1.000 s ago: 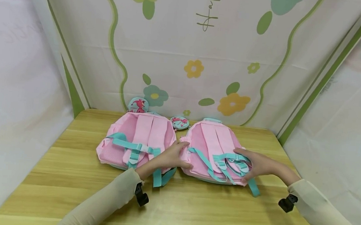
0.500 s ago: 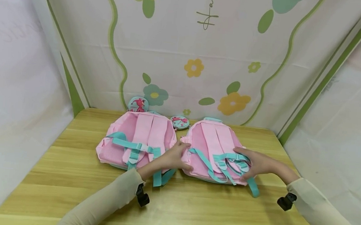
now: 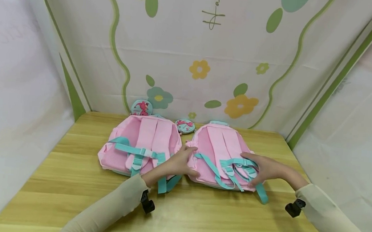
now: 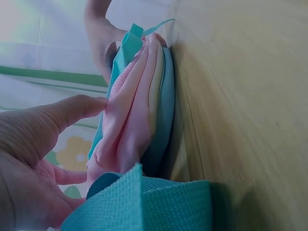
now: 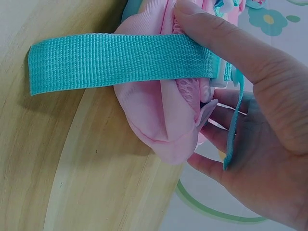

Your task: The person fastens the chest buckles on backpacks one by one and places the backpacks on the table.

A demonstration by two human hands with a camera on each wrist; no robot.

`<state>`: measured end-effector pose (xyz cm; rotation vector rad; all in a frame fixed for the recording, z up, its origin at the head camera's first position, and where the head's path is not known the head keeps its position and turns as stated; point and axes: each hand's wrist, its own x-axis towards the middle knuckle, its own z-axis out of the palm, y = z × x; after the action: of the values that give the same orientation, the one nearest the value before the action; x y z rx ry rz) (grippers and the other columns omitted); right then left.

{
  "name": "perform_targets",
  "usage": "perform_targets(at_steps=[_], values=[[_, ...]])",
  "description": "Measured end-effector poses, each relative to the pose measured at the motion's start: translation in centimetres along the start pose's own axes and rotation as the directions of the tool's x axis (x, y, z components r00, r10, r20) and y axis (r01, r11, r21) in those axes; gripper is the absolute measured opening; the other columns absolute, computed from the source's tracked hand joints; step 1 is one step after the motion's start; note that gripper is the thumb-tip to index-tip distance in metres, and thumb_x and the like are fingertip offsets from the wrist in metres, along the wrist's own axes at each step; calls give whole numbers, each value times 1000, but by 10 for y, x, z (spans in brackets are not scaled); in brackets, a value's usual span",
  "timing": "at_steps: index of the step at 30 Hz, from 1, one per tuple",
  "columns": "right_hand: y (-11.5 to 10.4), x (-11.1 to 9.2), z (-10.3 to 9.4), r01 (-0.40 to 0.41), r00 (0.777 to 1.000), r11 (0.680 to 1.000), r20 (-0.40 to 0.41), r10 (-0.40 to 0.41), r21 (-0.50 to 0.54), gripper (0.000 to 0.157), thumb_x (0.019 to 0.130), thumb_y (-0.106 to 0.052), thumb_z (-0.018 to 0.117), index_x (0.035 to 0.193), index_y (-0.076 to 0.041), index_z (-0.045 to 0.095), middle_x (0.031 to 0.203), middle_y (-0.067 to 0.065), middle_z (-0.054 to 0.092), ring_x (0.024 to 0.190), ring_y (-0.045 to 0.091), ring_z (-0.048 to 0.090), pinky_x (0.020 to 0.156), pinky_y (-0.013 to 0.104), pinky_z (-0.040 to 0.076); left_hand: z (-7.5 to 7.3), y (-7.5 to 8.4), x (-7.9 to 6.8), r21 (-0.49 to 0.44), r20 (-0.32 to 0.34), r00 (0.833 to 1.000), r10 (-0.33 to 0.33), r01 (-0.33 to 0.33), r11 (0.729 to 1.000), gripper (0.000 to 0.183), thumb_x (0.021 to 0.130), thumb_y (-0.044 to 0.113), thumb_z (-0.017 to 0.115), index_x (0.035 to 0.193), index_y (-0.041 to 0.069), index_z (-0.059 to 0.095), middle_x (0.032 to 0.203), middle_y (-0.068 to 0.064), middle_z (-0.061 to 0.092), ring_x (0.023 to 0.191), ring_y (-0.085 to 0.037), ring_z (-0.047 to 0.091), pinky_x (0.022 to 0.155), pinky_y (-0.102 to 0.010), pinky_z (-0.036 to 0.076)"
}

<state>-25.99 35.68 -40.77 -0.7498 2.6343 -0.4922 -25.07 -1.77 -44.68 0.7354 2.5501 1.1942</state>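
Two pink backpacks with teal straps lie side by side on a wooden table, strap side up. My hands frame the right backpack (image 3: 217, 153). At its left side rests my left hand (image 3: 182, 163), thumb and fingers spread wide; the left wrist view shows the thumb (image 4: 79, 108) touching pink fabric. My right hand (image 3: 265, 169) lies at its right side, with the thumb (image 5: 211, 29) against the lower edge and fingers partly hidden behind it. A loose teal strap end (image 5: 110, 62) sticks out over the table. The left backpack (image 3: 146, 136) lies beside my left wrist, which partly overlaps it.
Round teal pouches with a pink figure, one (image 3: 141, 107) behind the left backpack and another (image 3: 185, 126) between the bags, lie near the back. Flowered fabric (image 3: 201, 40) stands behind the wooden table (image 3: 204, 219), with pale fabric on both sides.
The left hand shifts very slightly. Both backpacks and the right hand stay practically in place; the head view tilts a little.
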Motion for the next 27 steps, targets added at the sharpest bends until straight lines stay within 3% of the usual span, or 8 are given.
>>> perform_targets(at_steps=[6,12,19,27], values=[[-2,-1,0,-19,1000,1000,1,19,9,116,69,-42,94,158,-2,31,158,31,37,141,51,39,108,67,39,0,4,2,-24,-17,1000,-10,10,1000,95,81,36,87,157,9,36,159,-32,24,141,-48,41,101,-61,50],[-2,1,1,1,1000,1000,0,-1,4,116,69,-42,94,157,0,32,157,31,37,141,51,40,108,67,40,4,7,10,-39,-101,995,-8,4,999,87,82,31,84,154,8,41,159,-29,26,144,-44,35,104,-61,47],[0,2,2,2,1000,1000,-4,-2,-13,116,69,-43,94,157,0,33,159,30,36,141,51,40,109,67,39,11,19,23,-62,-129,985,118,-127,990,79,85,24,81,152,6,43,150,-24,39,129,-39,52,101,-52,51],[-1,1,1,-7,1000,1000,-6,7,-28,116,68,-44,94,157,0,33,156,31,38,138,50,44,106,66,42,26,36,43,-45,-96,976,196,-201,979,70,89,23,78,150,6,47,149,-16,49,137,-34,50,111,-46,46]])
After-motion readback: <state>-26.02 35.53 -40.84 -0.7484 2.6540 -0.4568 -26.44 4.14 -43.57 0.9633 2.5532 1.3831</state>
